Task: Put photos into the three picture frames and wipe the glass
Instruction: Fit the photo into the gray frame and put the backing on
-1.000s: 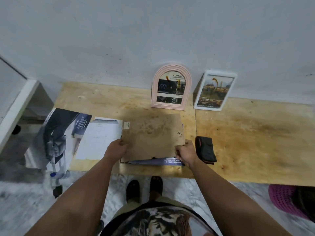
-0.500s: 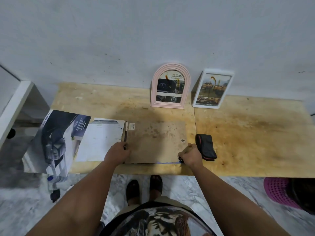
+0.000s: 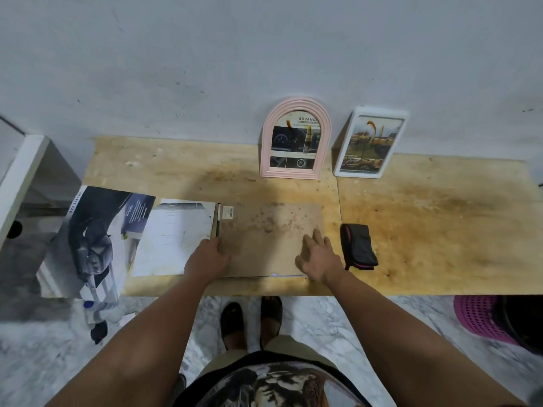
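Note:
A large frame lies face down on the wooden table, its brown backing board (image 3: 264, 233) upward. My left hand (image 3: 207, 258) grips the board's near left corner. My right hand (image 3: 316, 257) rests flat with spread fingers on its near right part. A thin blue edge of a photo (image 3: 289, 275) shows under the board's near side. A pink arched frame (image 3: 295, 139) and a white rectangular frame (image 3: 368, 142) stand against the wall, each with a picture in it. A folded black cloth (image 3: 358, 246) lies just right of the board.
An open car brochure (image 3: 97, 239) hangs over the table's left end, and a white sheet (image 3: 173, 239) lies beside the board. A white shelf (image 3: 17, 180) stands at far left, a pink basket (image 3: 482, 321) on the floor at right. The table (image 3: 440, 230) ends near my feet.
The backing board, tilted up a second ago, now lies flat in the frame. My right hand has let go of its corner and pressed flat on top.

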A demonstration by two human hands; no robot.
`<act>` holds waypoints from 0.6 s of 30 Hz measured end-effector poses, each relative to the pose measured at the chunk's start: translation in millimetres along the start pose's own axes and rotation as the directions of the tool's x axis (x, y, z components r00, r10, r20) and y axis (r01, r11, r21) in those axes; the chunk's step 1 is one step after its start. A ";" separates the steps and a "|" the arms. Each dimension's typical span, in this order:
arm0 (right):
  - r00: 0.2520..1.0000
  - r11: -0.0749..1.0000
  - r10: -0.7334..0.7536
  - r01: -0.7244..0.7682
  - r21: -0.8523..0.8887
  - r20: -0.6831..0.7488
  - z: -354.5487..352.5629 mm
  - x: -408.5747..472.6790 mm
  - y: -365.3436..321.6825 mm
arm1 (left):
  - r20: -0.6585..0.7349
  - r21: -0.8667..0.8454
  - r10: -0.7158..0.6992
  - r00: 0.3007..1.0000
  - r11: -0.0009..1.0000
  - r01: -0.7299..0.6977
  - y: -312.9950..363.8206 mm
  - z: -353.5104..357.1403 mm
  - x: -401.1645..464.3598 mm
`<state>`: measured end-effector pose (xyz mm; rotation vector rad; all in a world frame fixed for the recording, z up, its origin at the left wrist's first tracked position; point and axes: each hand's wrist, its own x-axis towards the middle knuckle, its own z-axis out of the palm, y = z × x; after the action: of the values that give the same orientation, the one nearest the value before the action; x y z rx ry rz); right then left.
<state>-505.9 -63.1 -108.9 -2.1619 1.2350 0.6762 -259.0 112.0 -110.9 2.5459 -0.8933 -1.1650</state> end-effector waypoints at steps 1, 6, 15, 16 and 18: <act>1.000 0.999 -0.010 0.009 -0.045 -0.004 2.3 -1.4 -0.7 | -0.002 0.017 -0.002 1.000 1.000 0.002 -0.3 -0.3 0.7; 0.999 0.990 -0.023 0.019 -0.139 -0.028 -0.9 -11.5 -6.7 | -0.007 0.041 -0.019 1.000 0.999 0.019 -0.5 -1.0 0.3; 0.998 0.995 0.018 -0.013 0.099 -0.055 -26.9 23.8 -11.5 | -0.075 0.038 -0.038 0.996 0.998 0.041 9.3 -3.3 0.9; 1.000 1.000 -0.006 0.006 0.015 -0.001 -21.1 26.2 -11.4 | -0.078 0.055 -0.037 0.996 0.998 0.041 9.1 -2.7 2.1; 0.999 0.993 -0.026 0.031 -0.112 0.047 -9.9 25.8 -11.9 | -0.088 0.080 -0.040 0.995 0.996 0.047 10.9 -1.6 2.4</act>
<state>-482.4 -80.3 -116.2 -2.2380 1.1654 0.7964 -261.4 101.8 -106.8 2.6711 -0.8870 -1.0413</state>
